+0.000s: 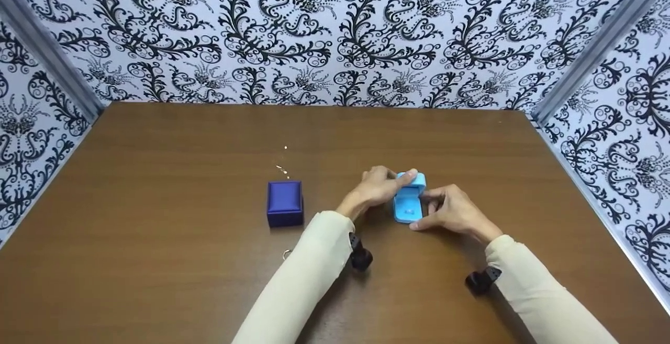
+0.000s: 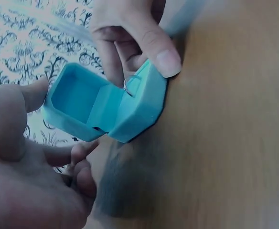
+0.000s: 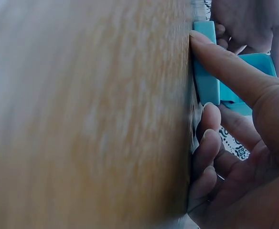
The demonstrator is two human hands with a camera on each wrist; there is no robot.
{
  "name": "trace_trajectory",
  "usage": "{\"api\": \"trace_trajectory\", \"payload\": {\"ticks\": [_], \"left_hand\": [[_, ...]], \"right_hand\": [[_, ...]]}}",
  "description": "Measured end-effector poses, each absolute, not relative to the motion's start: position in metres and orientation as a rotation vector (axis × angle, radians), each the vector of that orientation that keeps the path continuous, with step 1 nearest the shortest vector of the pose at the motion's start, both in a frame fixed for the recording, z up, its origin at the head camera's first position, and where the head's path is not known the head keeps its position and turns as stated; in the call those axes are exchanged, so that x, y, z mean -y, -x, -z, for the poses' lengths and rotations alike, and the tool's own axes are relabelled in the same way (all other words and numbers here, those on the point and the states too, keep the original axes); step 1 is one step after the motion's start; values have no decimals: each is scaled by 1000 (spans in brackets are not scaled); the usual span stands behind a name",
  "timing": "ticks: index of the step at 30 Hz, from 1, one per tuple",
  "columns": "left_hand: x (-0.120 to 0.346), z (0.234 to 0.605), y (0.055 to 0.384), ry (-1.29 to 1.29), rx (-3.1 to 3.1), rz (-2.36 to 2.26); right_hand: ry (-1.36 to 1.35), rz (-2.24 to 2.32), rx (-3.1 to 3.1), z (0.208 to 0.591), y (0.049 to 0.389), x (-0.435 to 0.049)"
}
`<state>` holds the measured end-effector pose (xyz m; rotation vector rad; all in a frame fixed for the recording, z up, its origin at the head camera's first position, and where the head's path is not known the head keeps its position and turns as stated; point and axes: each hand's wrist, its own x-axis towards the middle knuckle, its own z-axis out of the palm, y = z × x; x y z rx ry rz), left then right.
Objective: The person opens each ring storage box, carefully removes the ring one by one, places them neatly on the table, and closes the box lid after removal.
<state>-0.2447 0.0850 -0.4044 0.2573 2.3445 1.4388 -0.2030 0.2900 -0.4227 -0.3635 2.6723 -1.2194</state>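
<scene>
Right of the frame's centre, my left fingers [image 1: 406,178] pinch the raised lid [image 2: 72,125] of the blue ring box [image 1: 408,200] while my right fingers [image 1: 428,221] grip its base [image 2: 142,113], and an uneven push could tip it, jolting the ring [image 1: 409,211] loose.

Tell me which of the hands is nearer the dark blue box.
Left. The left hand is right of the dark blue box, holding the lid of the light blue ring box; the right hand is farther right, gripping its base.
</scene>
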Motion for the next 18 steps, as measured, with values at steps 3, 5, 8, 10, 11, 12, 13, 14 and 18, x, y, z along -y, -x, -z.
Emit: {"api": "trace_trajectory", "payload": {"ticks": [3, 5, 8, 10, 11, 12, 13, 14, 18], "left_hand": [[-79, 403, 236, -333, -2487, -1440], [-72, 402, 230, -373, -2553, -1468], [-63, 401, 220, -406, -2620, -1504], [-58, 401, 214, -419, -2651, -1522], [-57, 402, 211, -420, -2661, -1521], [-56, 403, 207, -421, -2666, -1519], [-55, 404, 204, -420, -2665, -1520], [-56, 405, 202, -421, -2666, -1516], [-63, 410, 194, -453, -2670, -1488]], "right_hand": [[363, 1202, -2680, 422, 203, -290], [360, 1178, -2692, 422, 203, -291], [352, 1144, -2716, 422, 202, -291], [348, 1134, -2725, 421, 202, -291], [345, 1132, -2727, 421, 201, -291], [342, 1129, -2730, 421, 201, -291], [341, 1127, -2734, 420, 201, -291], [339, 1130, -2733, 420, 201, -291], [349, 1137, -2731, 421, 202, -290]]}}
